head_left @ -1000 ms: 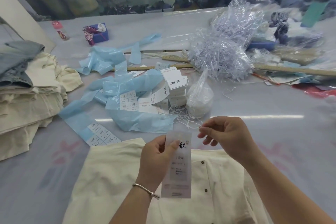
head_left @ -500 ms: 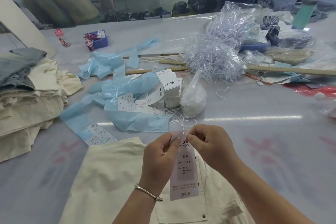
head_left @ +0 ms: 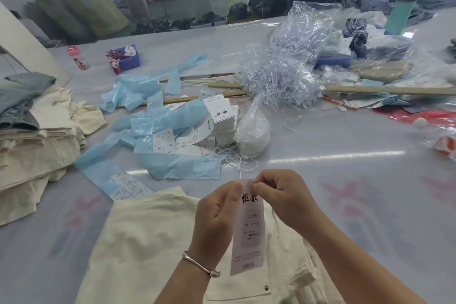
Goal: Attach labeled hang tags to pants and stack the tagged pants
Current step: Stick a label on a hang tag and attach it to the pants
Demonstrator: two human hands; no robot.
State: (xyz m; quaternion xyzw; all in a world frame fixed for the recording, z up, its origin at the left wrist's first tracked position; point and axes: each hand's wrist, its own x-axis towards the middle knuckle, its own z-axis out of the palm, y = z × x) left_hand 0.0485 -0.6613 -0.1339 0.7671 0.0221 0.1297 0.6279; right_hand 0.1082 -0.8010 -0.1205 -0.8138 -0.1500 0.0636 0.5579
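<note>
Hang tag (head_left: 249, 227): long white card, black characters, fine print; held upright above cream twill pants (head_left: 148, 242). Left hand (head_left: 217, 215) pinches its edge; right hand (head_left: 278, 195) pinches its top.

The hang tag (head_left: 248, 227) is smooth white paper. The pants (head_left: 148, 242) under it are soft cream cloth with small metal buttons (head_left: 266, 287). The table (head_left: 345, 180) has a shiny plastic cover. The bracelet (head_left: 201, 265) is shiny metal. The ruler (head_left: 394, 89) is wood. The blue strips (head_left: 182, 166) look like thin, glossy plastic.
</note>
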